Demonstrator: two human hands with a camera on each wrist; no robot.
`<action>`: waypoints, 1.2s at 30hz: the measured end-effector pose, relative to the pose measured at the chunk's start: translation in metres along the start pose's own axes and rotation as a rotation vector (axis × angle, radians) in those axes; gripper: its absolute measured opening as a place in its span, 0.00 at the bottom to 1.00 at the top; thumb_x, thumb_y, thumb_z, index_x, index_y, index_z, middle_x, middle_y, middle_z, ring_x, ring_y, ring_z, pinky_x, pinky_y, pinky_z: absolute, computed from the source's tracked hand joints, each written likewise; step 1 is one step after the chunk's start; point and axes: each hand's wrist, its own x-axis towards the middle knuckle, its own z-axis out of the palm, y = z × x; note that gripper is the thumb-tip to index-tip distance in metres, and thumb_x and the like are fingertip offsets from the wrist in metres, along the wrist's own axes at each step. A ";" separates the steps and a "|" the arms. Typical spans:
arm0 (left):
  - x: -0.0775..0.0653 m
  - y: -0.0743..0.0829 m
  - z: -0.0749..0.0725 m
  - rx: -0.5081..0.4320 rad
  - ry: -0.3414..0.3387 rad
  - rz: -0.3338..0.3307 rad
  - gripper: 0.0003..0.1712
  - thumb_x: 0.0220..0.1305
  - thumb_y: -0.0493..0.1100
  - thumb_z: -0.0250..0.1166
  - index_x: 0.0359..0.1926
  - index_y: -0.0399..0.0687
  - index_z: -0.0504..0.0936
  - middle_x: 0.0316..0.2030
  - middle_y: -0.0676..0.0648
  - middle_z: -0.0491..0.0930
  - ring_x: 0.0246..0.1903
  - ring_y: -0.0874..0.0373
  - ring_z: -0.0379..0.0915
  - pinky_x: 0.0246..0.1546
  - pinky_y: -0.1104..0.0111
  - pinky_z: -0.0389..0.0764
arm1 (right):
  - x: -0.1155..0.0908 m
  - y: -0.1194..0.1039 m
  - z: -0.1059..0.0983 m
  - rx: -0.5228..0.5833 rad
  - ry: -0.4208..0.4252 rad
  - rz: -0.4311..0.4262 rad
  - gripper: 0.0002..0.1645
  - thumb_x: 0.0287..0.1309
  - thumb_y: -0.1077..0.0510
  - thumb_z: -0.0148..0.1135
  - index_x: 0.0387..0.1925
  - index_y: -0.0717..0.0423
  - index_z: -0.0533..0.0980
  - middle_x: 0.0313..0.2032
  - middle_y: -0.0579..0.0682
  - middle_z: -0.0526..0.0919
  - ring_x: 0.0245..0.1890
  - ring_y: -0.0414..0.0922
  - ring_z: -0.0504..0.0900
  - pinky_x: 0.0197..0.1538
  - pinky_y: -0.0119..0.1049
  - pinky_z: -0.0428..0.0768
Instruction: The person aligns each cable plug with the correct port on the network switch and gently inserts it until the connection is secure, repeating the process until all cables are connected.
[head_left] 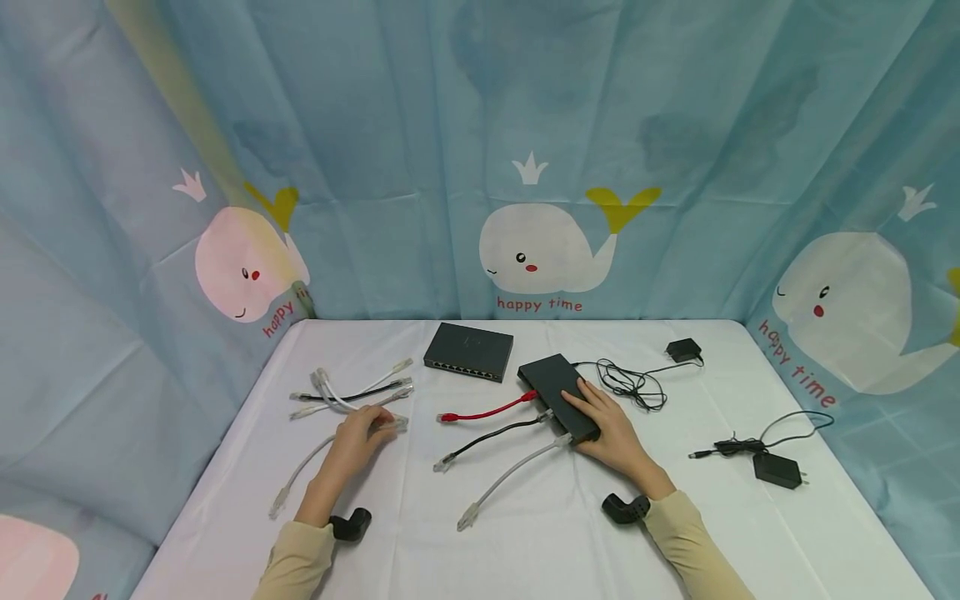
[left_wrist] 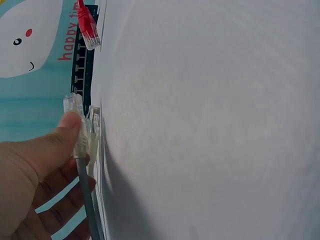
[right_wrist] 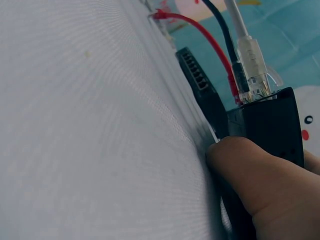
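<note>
1. The left hand point(head_left: 358, 439) is pinching a grey cable point(left_wrist: 86, 195) by its plug, probably keeping the end aimable.
2. The right hand point(head_left: 619, 435) is gripping the black box point(head_left: 550, 385), apparently steadying it; three leads are occupying its left edge.
3. Bare tabletop point(head_left: 405, 542) is stretching nearer the person, giving both wrists room.

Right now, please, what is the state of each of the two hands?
Left hand: closed, pinching a gray cable by its clear plug.
Right hand: closed, gripping the black box with the red cable attached.
</note>
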 end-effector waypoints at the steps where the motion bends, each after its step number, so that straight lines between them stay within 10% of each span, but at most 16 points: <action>1: 0.000 0.001 0.000 -0.020 -0.002 0.006 0.10 0.53 0.39 0.69 0.37 0.43 0.80 0.34 0.47 0.79 0.37 0.51 0.76 0.41 0.55 0.74 | 0.000 0.000 0.000 -0.004 0.001 -0.001 0.51 0.34 0.49 0.77 0.65 0.46 0.66 0.68 0.59 0.59 0.66 0.60 0.57 0.60 0.61 0.59; 36: 0.048 0.060 0.027 -0.170 -0.200 -0.064 0.08 0.66 0.45 0.57 0.37 0.45 0.77 0.28 0.51 0.76 0.29 0.61 0.69 0.31 0.68 0.71 | -0.001 0.003 0.003 -0.003 -0.017 0.008 0.51 0.37 0.48 0.76 0.66 0.41 0.63 0.69 0.56 0.57 0.68 0.58 0.56 0.61 0.60 0.59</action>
